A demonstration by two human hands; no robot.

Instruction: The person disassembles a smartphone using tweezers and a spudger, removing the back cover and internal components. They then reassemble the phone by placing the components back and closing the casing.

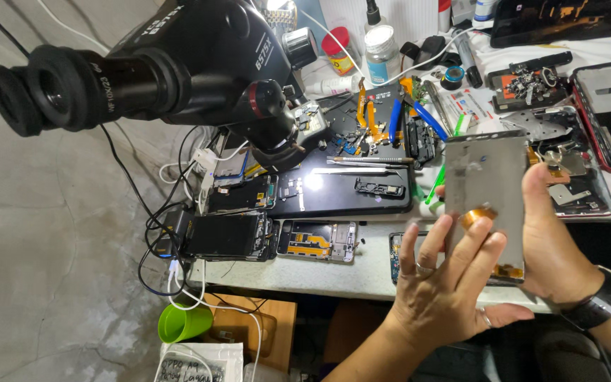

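Note:
I hold a grey phone screen panel (484, 191) upright over the near edge of the white workbench (298, 272), its metal back toward me. An orange flex cable (478, 214) hangs across the panel's lower half. My right hand (551, 240) grips the panel's right edge, thumb on its back. My left hand (443, 290) reaches up from below, its fingers spread on the panel's lower left part near the flex cable. Rings show on the left hand, and a dark band wraps the right wrist.
A black microscope (171, 64) with rubber eyepieces juts out at upper left. A black work mat (348, 170) carries tweezers, small parts and orange and blue tools. Opened phones (249, 237) lie along the front edge. Bottles, cables and a green cup (182, 322) surround them.

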